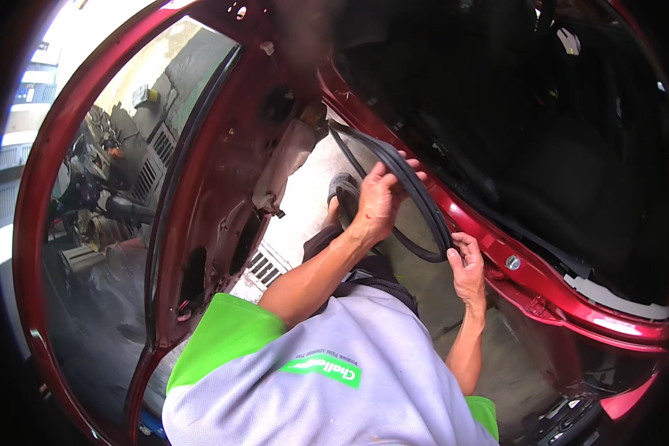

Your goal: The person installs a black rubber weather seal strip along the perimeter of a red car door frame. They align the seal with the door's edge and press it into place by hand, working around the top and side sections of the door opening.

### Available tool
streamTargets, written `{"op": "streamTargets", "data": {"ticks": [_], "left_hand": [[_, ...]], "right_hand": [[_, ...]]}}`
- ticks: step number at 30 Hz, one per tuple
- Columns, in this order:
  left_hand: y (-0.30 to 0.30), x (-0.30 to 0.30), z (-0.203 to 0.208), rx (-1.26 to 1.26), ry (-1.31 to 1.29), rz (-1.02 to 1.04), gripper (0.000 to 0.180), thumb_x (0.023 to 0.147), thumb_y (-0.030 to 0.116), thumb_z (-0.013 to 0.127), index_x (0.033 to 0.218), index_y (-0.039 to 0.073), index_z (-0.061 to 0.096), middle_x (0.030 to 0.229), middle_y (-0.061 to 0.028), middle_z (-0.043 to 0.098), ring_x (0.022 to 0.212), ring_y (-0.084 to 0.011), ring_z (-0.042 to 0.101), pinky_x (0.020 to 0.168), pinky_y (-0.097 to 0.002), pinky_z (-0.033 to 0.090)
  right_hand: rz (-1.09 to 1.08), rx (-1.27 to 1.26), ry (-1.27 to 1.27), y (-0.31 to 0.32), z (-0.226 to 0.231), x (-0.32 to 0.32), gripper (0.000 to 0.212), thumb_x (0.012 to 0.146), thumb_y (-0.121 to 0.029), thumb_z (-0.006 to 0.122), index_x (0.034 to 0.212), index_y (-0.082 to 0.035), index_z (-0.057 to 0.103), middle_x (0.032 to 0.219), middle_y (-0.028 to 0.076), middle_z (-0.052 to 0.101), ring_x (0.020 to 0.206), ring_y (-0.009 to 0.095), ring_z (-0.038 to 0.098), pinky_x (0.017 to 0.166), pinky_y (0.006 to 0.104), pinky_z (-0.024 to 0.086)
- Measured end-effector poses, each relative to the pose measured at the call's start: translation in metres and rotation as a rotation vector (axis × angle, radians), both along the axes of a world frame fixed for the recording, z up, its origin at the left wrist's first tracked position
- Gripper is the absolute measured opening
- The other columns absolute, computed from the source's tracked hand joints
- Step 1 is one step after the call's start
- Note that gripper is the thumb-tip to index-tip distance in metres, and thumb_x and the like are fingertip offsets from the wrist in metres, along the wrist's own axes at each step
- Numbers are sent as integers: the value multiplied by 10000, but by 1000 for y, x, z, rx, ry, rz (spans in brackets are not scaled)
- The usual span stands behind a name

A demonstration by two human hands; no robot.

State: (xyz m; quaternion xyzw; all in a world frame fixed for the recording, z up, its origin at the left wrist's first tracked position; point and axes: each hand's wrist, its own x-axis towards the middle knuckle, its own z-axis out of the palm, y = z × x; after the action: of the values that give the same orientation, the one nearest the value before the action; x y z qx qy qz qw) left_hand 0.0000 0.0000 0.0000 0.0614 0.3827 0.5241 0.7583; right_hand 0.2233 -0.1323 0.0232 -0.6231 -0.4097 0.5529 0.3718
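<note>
A black rubber door seal (425, 202) hangs in a long loop between the open car door and the body. My left hand (379, 201) is closed round its upper run, with fingertips showing on the far side. Lower and to the right, my right hand (467, 267) pinches the seal between thumb and fingers where it bends back. The seal's far end runs toward the front of the door opening, where its tip is hard to make out. Close beside the seal, on the right, lies the red door sill (457, 215).
On the left stands the red car door (234, 175), its inner panel bare with holes and its window glass (108, 238) in place. A metal striker (513, 262) sticks out of the body at right. The car's interior (490, 126) is dark. Below is a floor grate (264, 267).
</note>
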Motion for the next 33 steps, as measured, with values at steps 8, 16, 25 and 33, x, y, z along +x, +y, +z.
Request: {"op": "streamTargets", "data": {"ticks": [8,16,25,33], "left_hand": [[-26,28,15,197,-21,-230,545,952,30,481,1495,13,443,1323,-172,652,1189,-260,675,1078,-386,503],[-23,23,40,412,-43,-424,353,997,71,504,1337,1,569,1188,-73,689,1050,-136,623,948,-304,505],[-6,-38,115,573,127,-916,434,978,262,498,1258,-42,629,949,-95,738,668,-108,624,570,-258,524],[20,-41,170,953,646,-667,756,852,179,831,1488,0,464,1334,-153,606,1184,-217,607,1022,-345,476]], "right_hand": [[180,-161,-309,3,-26,-4,412,963,6,579,1374,19,550,1251,173,677,1185,246,639,1059,365,458],[15,27,-126,43,-10,-9,507,995,-86,682,1467,-20,511,1297,164,672,1182,219,645,1044,354,496],[-42,754,-413,99,34,-40,509,869,85,723,1346,-72,643,1347,144,642,1126,271,683,929,366,573],[-252,947,-665,92,117,-30,471,835,-126,841,1273,-43,689,975,89,708,841,222,654,746,351,530]]}}
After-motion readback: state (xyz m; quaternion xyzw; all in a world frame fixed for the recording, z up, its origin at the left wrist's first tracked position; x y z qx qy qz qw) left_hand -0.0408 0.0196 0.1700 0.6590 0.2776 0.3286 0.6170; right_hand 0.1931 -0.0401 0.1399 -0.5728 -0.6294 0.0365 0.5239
